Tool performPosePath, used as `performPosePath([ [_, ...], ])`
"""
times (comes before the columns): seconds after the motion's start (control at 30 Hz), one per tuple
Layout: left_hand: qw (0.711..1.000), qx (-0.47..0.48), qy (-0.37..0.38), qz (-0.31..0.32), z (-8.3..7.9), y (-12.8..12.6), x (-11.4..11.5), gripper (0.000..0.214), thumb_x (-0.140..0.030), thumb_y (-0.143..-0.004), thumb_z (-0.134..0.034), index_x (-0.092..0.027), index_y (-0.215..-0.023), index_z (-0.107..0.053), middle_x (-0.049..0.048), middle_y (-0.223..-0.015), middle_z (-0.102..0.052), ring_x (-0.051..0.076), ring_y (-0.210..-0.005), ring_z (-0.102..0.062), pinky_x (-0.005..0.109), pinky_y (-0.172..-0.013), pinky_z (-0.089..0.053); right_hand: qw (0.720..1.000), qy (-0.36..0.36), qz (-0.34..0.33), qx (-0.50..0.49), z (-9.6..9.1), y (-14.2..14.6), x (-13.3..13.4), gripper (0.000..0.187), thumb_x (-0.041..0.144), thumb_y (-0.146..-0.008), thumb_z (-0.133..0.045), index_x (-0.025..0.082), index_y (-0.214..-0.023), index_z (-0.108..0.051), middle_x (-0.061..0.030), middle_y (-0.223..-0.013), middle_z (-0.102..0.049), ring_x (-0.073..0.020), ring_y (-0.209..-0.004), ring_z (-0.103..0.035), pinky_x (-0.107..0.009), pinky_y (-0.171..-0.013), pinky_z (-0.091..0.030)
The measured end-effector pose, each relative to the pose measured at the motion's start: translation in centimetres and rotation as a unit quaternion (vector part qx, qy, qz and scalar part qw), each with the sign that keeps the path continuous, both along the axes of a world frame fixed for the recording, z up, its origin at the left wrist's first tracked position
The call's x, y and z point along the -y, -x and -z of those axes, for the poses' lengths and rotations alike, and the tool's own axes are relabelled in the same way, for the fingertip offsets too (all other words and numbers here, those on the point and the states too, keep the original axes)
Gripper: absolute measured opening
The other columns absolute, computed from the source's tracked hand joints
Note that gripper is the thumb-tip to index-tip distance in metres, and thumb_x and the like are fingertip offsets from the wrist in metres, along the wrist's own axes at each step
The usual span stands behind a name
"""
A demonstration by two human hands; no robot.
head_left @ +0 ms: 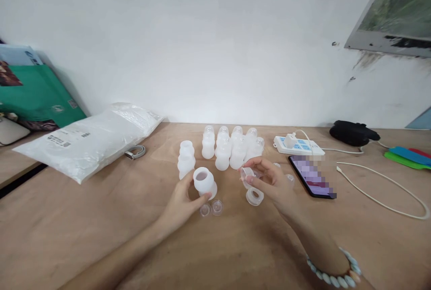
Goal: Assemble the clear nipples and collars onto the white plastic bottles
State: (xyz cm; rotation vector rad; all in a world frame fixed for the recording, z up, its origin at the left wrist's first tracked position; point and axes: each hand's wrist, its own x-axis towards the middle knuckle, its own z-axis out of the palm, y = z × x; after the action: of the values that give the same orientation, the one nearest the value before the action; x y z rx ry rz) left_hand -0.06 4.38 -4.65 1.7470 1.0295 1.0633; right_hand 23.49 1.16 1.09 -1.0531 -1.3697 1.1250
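Note:
My left hand (pixel 188 198) grips a white, wavy-sided plastic bottle (pixel 204 183), its open mouth tilted towards me. Between the thumb and fingers of my right hand (pixel 266 177) is a clear plastic cap (pixel 247 177). Just below that hand a translucent ring (pixel 255 196) lies on the table. Two small clear domed pieces (pixel 211 209) rest under the held bottle. Behind my left hand stands another uncapped white bottle (pixel 186 160). Several bottles with clear domed caps (pixel 222 151) stand grouped at the back. More clear pieces (pixel 289 180) are partly hidden behind my right hand.
A white plastic parcel (pixel 97 139) and a coiled strap (pixel 135 151) lie left. To the right are a phone (pixel 311 177), a white power strip (pixel 298 145), a looped cable (pixel 387 182), a black case (pixel 353 133) and coloured flat pieces (pixel 409 157). A wall closes off the back.

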Motion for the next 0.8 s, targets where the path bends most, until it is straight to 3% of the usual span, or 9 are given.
performPosePath([
  [0.1, 0.999, -0.041, 0.013, 0.001, 0.8, -0.3, -0.2, 0.035, -0.031, -0.084, -0.064, -0.017, -0.115, -0.055, 0.0087, -0.110, -0.067, 0.026, -0.104, -0.062, 0.039, -0.090, -0.048, 1.000, 0.002, -0.010, 0.012, 0.1, 0.0, 0.0, 0.028, 0.039, -0.076, -0.075, 0.023, -0.091, -0.059, -0.0020, -0.088, -0.065, -0.0170, -0.079, -0.061, -0.029, -0.067, -0.050],
  [0.3, 0.993, -0.118, -0.001, 0.000, 0.7, -0.4, 0.0, 0.028, -0.034, -0.086, -0.060, -0.018, -0.109, -0.057, 0.0056, -0.095, -0.071, 0.025, -0.086, -0.066, 0.037, -0.077, -0.053, 0.999, 0.001, -0.010, 0.042, 0.1, 0.1, 0.2, 0.026, 0.038, -0.077, -0.073, 0.022, -0.092, -0.058, -0.0031, -0.091, -0.065, -0.0182, -0.083, -0.061, -0.029, -0.065, -0.046],
  [0.37, 0.991, -0.135, -0.024, 0.001, 0.8, -0.2, 0.1, 0.032, -0.034, -0.088, -0.058, -0.019, -0.116, -0.057, 0.0068, -0.100, -0.072, 0.026, -0.091, -0.067, 0.039, -0.080, -0.054, 0.999, 0.003, -0.012, 0.042, 0.1, 0.1, 0.2, 0.026, 0.038, -0.078, -0.073, 0.022, -0.093, -0.058, -0.0030, -0.091, -0.065, -0.0181, -0.082, -0.061, -0.029, -0.066, -0.046],
  [0.43, 0.986, -0.154, -0.064, -0.007, 0.9, 0.0, 0.1, 0.040, -0.036, -0.093, -0.052, -0.021, -0.129, -0.052, 0.0100, -0.119, -0.068, 0.029, -0.109, -0.064, 0.042, -0.091, -0.052, 0.999, 0.003, -0.013, 0.038, 0.2, 0.0, 0.1, 0.027, 0.038, -0.077, -0.073, 0.022, -0.093, -0.058, -0.0030, -0.091, -0.065, -0.0181, -0.081, -0.061, -0.030, -0.066, -0.046],
  [0.57, 0.969, -0.180, -0.164, -0.031, 0.9, 0.5, 0.4, 0.056, -0.034, -0.100, -0.042, -0.025, -0.152, -0.024, 0.0122, -0.153, -0.041, 0.028, -0.138, -0.043, 0.046, -0.111, -0.040, 0.999, 0.000, -0.009, 0.042, 0.2, 0.0, 0.1, 0.027, 0.039, -0.077, -0.073, 0.022, -0.093, -0.059, -0.0029, -0.092, -0.064, -0.0183, -0.083, -0.061, -0.030, -0.067, -0.046],
  [0.63, 0.953, -0.180, -0.236, -0.053, 1.0, 0.9, 0.6, 0.058, -0.029, -0.100, -0.042, -0.027, -0.153, -0.020, 0.0123, -0.154, -0.037, 0.026, -0.140, -0.040, 0.045, -0.112, -0.038, 0.999, 0.002, -0.007, 0.047, 0.2, 0.0, 0.1, 0.028, 0.040, -0.078, -0.073, 0.022, -0.093, -0.059, -0.0026, -0.092, -0.064, -0.0181, -0.083, -0.061, -0.030, -0.067, -0.046],
  [0.7, 0.928, -0.161, -0.330, -0.068, 1.1, 1.3, 0.9, 0.054, -0.022, -0.098, -0.045, -0.027, -0.149, -0.030, 0.0117, -0.145, -0.046, 0.026, -0.133, -0.047, 0.042, -0.108, -0.042, 0.999, 0.004, -0.007, 0.048, 0.2, 0.0, 0.1, 0.029, 0.041, -0.078, -0.073, 0.022, -0.094, -0.058, -0.0025, -0.092, -0.064, -0.0181, -0.083, -0.061, -0.030, -0.067, -0.046],
  [0.8, 0.908, -0.134, -0.397, 0.002, 1.1, 1.7, 1.3, 0.048, -0.019, -0.096, -0.048, -0.028, -0.142, -0.043, 0.0090, -0.127, -0.061, 0.024, -0.113, -0.061, 0.036, -0.095, -0.050, 0.999, 0.004, -0.010, 0.050, 0.1, 0.1, 0.2, 0.030, 0.043, -0.078, -0.072, 0.023, -0.093, -0.058, -0.0032, -0.093, -0.064, -0.0186, -0.083, -0.061, -0.031, -0.068, -0.047],
])
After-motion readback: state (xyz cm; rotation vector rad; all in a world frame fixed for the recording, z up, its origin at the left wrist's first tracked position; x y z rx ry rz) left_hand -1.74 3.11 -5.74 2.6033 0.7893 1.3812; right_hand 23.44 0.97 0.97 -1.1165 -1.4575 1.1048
